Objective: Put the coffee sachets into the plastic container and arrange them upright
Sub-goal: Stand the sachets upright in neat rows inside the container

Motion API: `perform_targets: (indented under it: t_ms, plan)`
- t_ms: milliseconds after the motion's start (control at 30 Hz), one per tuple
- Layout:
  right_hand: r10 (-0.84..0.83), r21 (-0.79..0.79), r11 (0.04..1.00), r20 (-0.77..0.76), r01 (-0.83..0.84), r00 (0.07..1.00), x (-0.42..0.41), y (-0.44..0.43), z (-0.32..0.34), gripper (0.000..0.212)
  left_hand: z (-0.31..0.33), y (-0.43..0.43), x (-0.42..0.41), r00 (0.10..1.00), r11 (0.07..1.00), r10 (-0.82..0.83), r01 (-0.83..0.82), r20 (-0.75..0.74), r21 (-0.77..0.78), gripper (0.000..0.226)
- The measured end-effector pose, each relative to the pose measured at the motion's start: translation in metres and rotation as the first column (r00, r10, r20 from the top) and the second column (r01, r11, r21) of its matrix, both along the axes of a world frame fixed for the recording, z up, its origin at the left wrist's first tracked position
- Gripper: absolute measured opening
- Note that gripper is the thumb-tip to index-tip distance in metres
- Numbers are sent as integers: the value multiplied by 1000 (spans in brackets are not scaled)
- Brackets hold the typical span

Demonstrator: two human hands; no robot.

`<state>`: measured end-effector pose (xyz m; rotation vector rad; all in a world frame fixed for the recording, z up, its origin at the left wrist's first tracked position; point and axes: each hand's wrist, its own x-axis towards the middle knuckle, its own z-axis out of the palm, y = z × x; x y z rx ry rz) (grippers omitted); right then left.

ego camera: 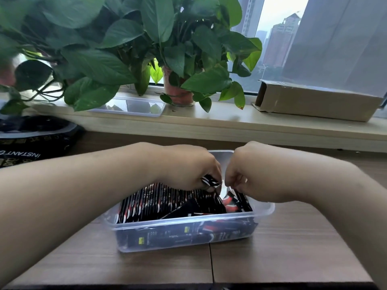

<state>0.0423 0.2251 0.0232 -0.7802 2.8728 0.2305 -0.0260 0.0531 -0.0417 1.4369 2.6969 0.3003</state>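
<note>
Most of the job looks done: left of the fingers, a packed row of coffee sachets stands upright in the plastic container. The left hand pinches one sachet above them. The right hand curls over the leaning sachets, which are not yet straightened; whether it grips them I cannot tell.

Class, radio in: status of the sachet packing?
Left hand pinches one sachet. Right hand curled among sachets, grip unclear. Plastic container mostly filled, several leaning. Nothing blocking.
</note>
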Motion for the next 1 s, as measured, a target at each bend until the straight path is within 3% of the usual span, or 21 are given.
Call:
perform_targets:
  t_ms: [133,267,400,500,700,867,1000]
  plan:
    - [90,221,967,166,-126,982,-1,-3,-2,31,17,3,3,1000,990,22,-20,12,-141,19]
    - [109,277,942,287,-192,952,-9,-6,-9,31,19,0,4,999,989,39,-36,22,-143,20]
    - [34,237,962,392,-137,919,-9,-7,-9,36,17,-3,5,998,991,54,-52,12,-125,22]
    - [68,205,962,462,-181,884,-11,-6,-4,31,14,-3,4,999,989,53,-53,-2,-137,23]
    - [4,86,994,587,-67,810,-15,-2,4,30,16,-1,8,996,986,91,-88,20,-138,24]
    - [79,9,994,609,-106,789,-14,-3,6,24,17,0,13,993,986,113,-106,46,-129,26]
    - [176,-61,984,505,-168,845,-16,0,5,24,19,1,18,990,987,126,-120,55,-102,22]
